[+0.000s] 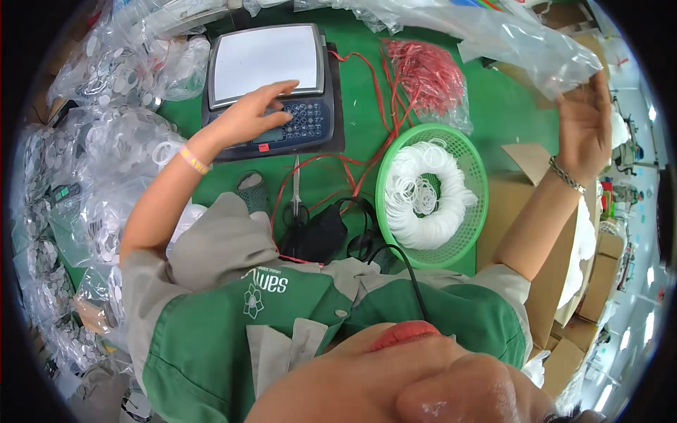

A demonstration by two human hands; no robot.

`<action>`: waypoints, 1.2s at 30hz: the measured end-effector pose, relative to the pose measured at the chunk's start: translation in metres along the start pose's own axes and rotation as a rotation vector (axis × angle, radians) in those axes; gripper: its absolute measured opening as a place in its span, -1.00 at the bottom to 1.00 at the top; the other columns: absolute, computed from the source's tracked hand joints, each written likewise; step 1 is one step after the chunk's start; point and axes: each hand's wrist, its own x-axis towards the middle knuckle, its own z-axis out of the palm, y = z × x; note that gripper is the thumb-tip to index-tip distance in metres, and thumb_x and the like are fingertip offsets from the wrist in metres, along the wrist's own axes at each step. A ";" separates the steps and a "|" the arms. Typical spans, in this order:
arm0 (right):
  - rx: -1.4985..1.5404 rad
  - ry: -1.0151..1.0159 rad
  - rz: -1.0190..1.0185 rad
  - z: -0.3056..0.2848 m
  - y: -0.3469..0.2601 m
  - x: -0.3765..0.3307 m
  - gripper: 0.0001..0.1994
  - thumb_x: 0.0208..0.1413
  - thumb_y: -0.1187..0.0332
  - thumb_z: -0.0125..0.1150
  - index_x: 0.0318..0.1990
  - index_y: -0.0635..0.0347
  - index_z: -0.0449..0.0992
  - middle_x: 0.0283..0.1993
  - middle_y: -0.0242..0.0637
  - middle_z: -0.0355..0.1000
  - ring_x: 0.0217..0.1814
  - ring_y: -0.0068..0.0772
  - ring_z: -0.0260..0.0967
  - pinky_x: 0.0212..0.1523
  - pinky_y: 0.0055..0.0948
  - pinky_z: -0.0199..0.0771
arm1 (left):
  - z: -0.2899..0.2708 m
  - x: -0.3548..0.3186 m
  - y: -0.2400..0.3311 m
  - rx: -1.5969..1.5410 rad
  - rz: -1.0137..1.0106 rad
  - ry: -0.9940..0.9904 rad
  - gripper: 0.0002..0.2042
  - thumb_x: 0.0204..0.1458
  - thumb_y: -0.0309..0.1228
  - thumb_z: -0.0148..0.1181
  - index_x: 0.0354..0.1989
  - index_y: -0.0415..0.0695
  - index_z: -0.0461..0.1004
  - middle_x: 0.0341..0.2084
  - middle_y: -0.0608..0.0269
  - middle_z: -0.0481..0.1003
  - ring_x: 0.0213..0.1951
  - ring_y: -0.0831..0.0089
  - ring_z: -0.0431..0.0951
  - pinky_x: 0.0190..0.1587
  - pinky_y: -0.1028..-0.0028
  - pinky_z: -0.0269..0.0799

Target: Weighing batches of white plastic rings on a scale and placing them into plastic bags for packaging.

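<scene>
One counting scale point(271, 88) sits on the green bench point(501, 113); the left hand point(247, 116), its grip released and fingers spread, presses the keypad. The right hand point(585, 127) grasps one clear plastic bag point(515, 39), raised. Between the hands, one green basket point(479, 176) holds many white rings point(423, 194); one pair of scissors point(296, 190) lies below the left grip.

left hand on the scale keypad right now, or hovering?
Touching. In the head view the left hand lies across the keypad edge of the scale, fingers resting at the platform's lower rim with no gap visible. The right hand holds a clear plastic bag.
</scene>
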 end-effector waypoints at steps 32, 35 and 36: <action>-0.465 -0.832 0.203 0.083 0.055 -0.215 -0.69 -0.02 0.23 0.15 -0.22 0.29 0.41 -0.33 -0.19 0.39 -0.32 -0.38 0.33 -0.27 -0.46 0.33 | 0.073 -0.076 0.168 -0.661 -0.381 -0.142 -0.77 0.04 -0.22 0.07 -0.30 -0.11 0.32 -0.48 0.42 0.36 -0.42 0.68 0.37 -0.39 0.65 0.30; -0.420 -0.803 0.411 0.075 0.071 -0.213 -0.75 0.00 0.25 0.12 -0.33 0.29 0.44 -0.46 -0.19 0.39 -0.42 -0.34 0.34 -0.33 -0.46 0.32 | 0.070 -0.075 0.164 -0.582 -0.343 -0.056 -0.77 -0.04 -0.35 0.18 -0.26 -0.09 0.30 -0.51 0.43 0.35 -0.48 0.68 0.35 -0.49 0.68 0.26; -0.257 -0.737 0.522 0.066 0.080 -0.213 -0.78 0.03 0.26 0.09 -0.38 0.27 0.44 -0.51 -0.32 0.37 -0.45 -0.47 0.29 -0.38 -0.52 0.29 | 0.066 -0.071 0.164 -0.574 -0.347 -0.074 -0.77 -0.04 -0.35 0.18 -0.26 -0.09 0.30 -0.51 0.43 0.35 -0.48 0.68 0.35 -0.49 0.68 0.26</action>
